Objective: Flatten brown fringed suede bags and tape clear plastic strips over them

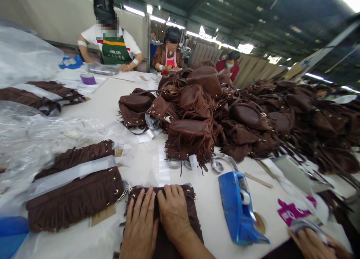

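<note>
Both hands rest on a dark brown fringed bag (194, 217) that lies flat on the white table, with gold eyelets along its top edge. My left hand (142, 217) is laid flat on its left half, fingers stretched towards the top edge. Beside it my right hand (174, 210) presses on the upper middle, fingers slightly bent and holding nothing. Left of them lies another brown fringed bag (75, 193) with a whitish translucent band (81, 171) around it. My hands and forearms hide much of the bag under them.
A blue tape dispenser (234, 206) stands to the right. Brown bags (194, 101) are heaped ahead, and clear plastic (50, 135) covers the left side. A co-worker's hand (312, 240) is at lower right; several people (118, 49) work across the table.
</note>
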### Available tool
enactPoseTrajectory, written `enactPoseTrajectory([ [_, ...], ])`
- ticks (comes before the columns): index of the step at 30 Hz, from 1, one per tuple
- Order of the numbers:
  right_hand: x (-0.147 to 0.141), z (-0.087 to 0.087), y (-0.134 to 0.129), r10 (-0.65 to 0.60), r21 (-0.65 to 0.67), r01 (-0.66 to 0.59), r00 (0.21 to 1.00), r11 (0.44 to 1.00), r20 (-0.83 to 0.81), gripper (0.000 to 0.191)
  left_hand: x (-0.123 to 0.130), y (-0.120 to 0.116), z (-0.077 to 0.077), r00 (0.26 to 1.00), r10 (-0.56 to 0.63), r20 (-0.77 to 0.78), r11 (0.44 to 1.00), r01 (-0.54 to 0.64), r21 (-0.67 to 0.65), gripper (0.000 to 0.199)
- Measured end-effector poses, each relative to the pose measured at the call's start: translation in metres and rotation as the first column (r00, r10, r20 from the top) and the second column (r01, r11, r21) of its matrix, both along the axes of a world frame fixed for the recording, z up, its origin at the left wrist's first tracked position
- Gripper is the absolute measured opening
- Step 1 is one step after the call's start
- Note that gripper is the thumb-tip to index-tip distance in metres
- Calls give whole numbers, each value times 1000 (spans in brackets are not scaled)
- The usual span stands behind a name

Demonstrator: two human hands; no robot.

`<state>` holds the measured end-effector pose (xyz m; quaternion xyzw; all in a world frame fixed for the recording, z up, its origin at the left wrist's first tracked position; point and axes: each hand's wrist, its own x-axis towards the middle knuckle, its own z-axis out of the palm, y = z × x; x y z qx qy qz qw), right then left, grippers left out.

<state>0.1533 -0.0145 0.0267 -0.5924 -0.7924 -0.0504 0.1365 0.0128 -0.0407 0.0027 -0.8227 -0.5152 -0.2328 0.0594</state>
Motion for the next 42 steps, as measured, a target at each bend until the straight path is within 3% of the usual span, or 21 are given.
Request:
enactPoseTrajectory([
  [6, 1, -1, -2, 32, -39, -36, 994, 999, -105, 13, 1, -2, -3, 1000, -3, -27, 1000, 2, -29, 74],
  [14, 15, 6, -3, 195, -49, -206, 967, 977, -162, 19, 5, 0, -1, 1000, 1, -9, 999, -1, -43, 74],
  [21, 19, 8, -7, 197, -54, -214, 954, 975, -225, 21, 2, 0, -3, 1000, -10, -3, 999, 10, -31, 74],
  [23, 29, 19, -8, 175, -113, -212, 945, 971, -275, 27, 1, 2, -2, 1000, -13, -8, 1000, 12, -26, 74],
  [26, 52, 37, -10, 103, -199, -182, 931, 963, -351, 56, 2, 4, 4, 1000, 1, 11, 999, -1, -47, 75],
  [29, 69, 39, -12, 67, -246, -158, 937, 956, -344, 67, 7, 9, 15, 1000, 0, 28, 999, 1, -48, 70],
  [33, 65, 14, -15, 25, -136, -70, 951, 988, -308, 68, 15, 20, 29, 990, -114, -86, 993, 116, 27, 52],
  [36, 53, 0, -14, -36, -60, 19, 954, 998, -297, 61, 20, 28, 30, 986, -130, -104, 991, 130, -3, 38],
  [39, 46, 3, -8, -95, -110, 64, 944, 992, -316, 52, 19, 32, 21, 992, -101, -82, 993, 95, -69, 30],
  [42, 46, 10, 0, -155, -203, 87, 922, 975, -354, 39, 14, 31, 7, 987, -149, -61, 986, 144, -85, 29],
])
